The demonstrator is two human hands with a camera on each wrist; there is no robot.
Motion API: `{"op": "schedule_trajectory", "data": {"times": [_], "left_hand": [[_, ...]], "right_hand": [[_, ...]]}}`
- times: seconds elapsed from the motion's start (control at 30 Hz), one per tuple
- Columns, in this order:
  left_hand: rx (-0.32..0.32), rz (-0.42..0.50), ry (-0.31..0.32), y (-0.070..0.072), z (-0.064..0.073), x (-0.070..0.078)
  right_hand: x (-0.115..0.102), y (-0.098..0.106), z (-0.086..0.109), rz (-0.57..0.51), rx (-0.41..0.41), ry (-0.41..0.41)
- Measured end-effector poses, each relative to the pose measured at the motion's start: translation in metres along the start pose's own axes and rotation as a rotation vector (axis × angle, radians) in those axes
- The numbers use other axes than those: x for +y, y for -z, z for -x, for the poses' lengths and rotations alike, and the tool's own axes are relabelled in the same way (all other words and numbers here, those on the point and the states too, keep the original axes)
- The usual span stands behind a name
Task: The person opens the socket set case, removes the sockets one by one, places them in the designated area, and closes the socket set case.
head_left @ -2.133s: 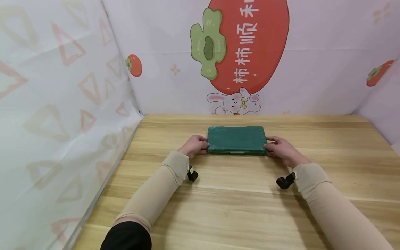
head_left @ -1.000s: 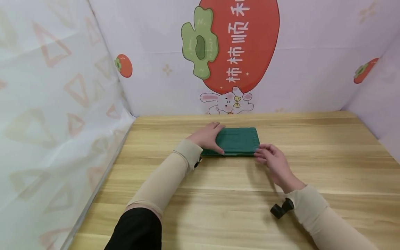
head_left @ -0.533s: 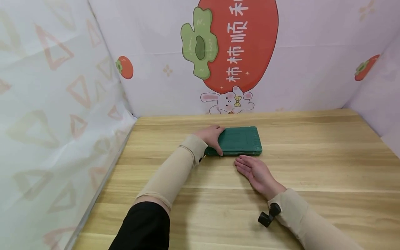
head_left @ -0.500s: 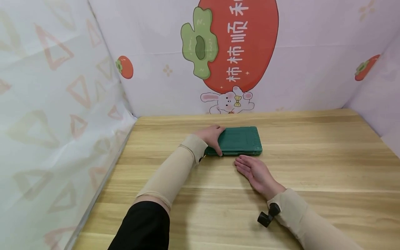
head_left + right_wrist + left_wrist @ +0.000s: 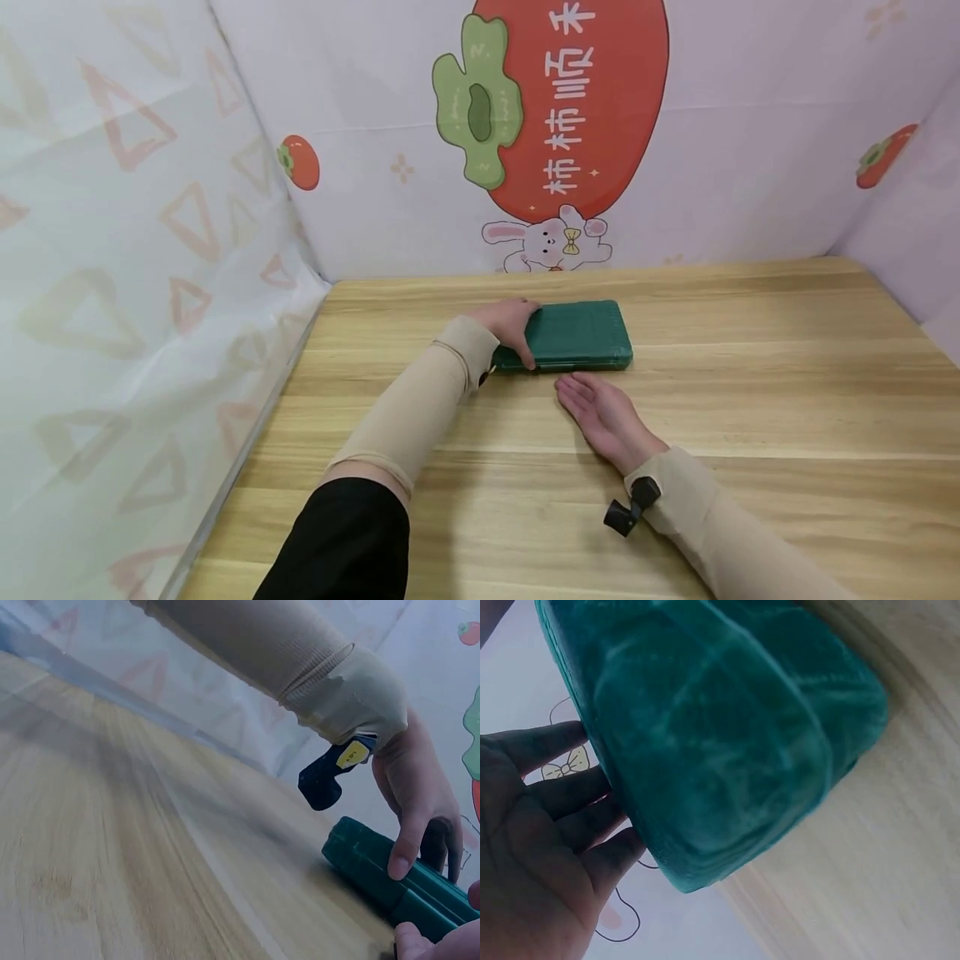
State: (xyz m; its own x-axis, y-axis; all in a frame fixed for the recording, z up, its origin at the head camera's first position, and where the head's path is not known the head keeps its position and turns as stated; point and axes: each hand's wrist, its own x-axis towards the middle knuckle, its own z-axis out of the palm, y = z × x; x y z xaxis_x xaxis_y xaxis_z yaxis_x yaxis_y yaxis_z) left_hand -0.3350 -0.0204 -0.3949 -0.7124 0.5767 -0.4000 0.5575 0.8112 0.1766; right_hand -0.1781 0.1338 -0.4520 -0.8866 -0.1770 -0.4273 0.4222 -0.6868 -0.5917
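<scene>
A closed, flat green plastic case (image 5: 577,333) lies near the back of the wooden table, ridged along its right end. My left hand (image 5: 508,325) spans its left part from above, thumb on the front edge and fingers reaching over the back. In the left wrist view those fingers (image 5: 570,799) lie along the case's (image 5: 712,742) far edge. My right hand (image 5: 603,417) is just in front of the case's front side, its fingers extended side by side and palm partly turned up. In the right wrist view, right fingertips (image 5: 412,941) are close to the case's (image 5: 375,877) front seam.
The wooden table (image 5: 525,517) extends around the case. Behind it hangs a backdrop (image 5: 375,208) printed with persimmons and a rabbit. A white patterned sheet (image 5: 135,333) borders the left side. Small black wrist cameras (image 5: 632,506) stick out below the sleeves.
Both hands held the case's two ends at first. The left hand has moved onto the top, and the right hand has left the right end for the front. Little differs over the last half second.
</scene>
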Motion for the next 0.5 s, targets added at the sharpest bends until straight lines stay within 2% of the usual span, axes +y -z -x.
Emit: {"op": "schedule_trajectory", "data": {"times": [0.27, 0.5], "left_hand": [[-0.025, 0.043, 0.013, 0.01, 0.0, -0.002], [-0.045, 0.02, -0.002, 0.012, 0.002, 0.0]], "right_hand": [[-0.001, -0.014, -0.019, -0.176, 0.084, -0.005], [0.003, -0.017, -0.026, -0.138, 0.107, 0.004]]}}
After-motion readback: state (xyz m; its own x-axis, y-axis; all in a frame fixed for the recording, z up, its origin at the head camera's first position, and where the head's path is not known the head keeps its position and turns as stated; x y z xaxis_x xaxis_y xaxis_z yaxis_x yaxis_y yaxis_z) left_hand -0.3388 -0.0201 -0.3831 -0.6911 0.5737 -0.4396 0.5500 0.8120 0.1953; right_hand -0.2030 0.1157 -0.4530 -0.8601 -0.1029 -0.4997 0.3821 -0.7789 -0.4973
